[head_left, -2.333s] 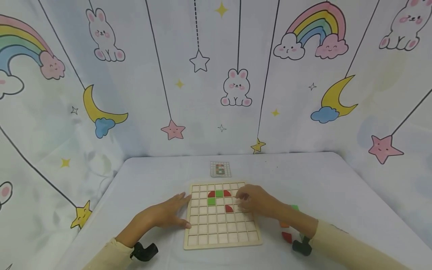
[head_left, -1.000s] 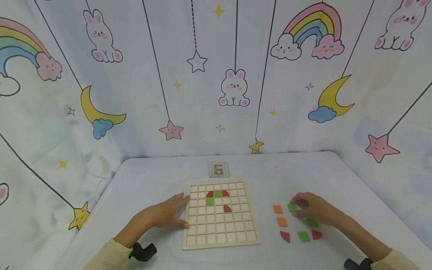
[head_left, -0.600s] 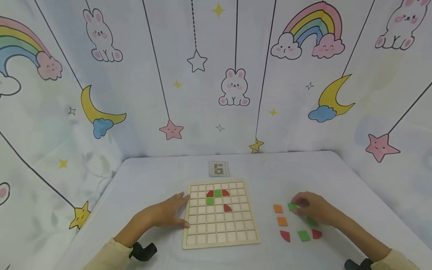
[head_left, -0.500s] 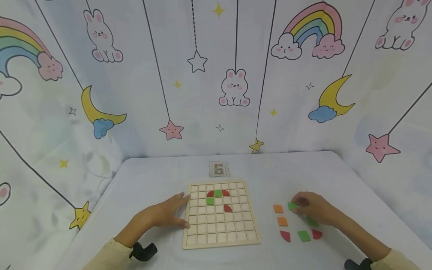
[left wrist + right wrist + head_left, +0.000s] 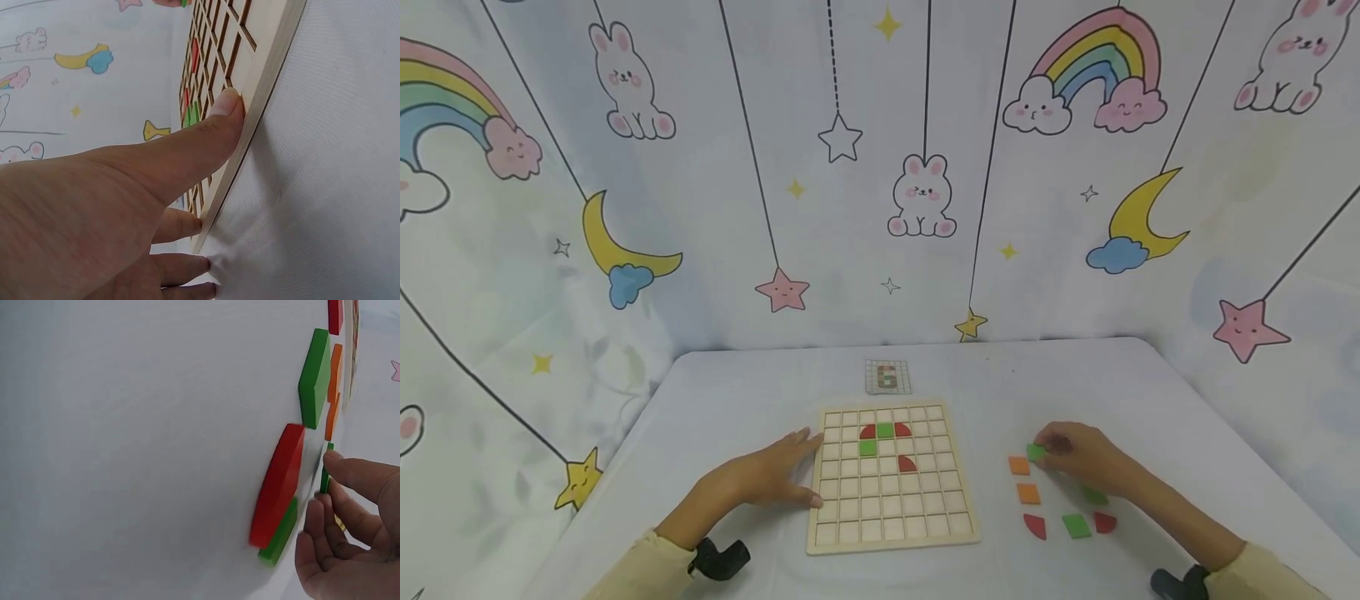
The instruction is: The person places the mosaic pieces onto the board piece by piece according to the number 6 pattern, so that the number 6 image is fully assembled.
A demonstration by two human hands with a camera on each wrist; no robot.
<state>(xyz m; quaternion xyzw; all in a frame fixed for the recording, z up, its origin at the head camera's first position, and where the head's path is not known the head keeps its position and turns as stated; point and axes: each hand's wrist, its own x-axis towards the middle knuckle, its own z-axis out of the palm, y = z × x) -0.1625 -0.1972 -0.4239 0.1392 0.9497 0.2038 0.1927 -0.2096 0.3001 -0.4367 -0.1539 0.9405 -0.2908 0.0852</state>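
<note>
My right hand (image 5: 1086,457) pinches a green square tile (image 5: 1035,452) between thumb and fingers, raised off the table in the right wrist view, where the tile (image 5: 325,469) shows edge-on. My left hand (image 5: 767,475) lies with spread, straight fingers against the left edge of a wooden grid board (image 5: 880,546); its thumb (image 5: 219,119) rests on the rim. In the board's upper cells sit a green square (image 5: 885,430) between two rounded red tiles (image 5: 868,432), another green square (image 5: 868,448) below the left one, and a red quarter-round tile (image 5: 907,463) lower right.
Right of the board lie two orange squares (image 5: 1028,494), a red quarter-round tile (image 5: 1035,527), a green square (image 5: 1077,526), another red tile (image 5: 1105,522) and a partly covered green tile (image 5: 1094,496). A pattern card (image 5: 887,377) showing a 6-like figure lies behind the board.
My right hand went from the board to the loose tiles, took hold of a green square, lifted it and is now shifting left with it. The left hand stays at the board's edge.
</note>
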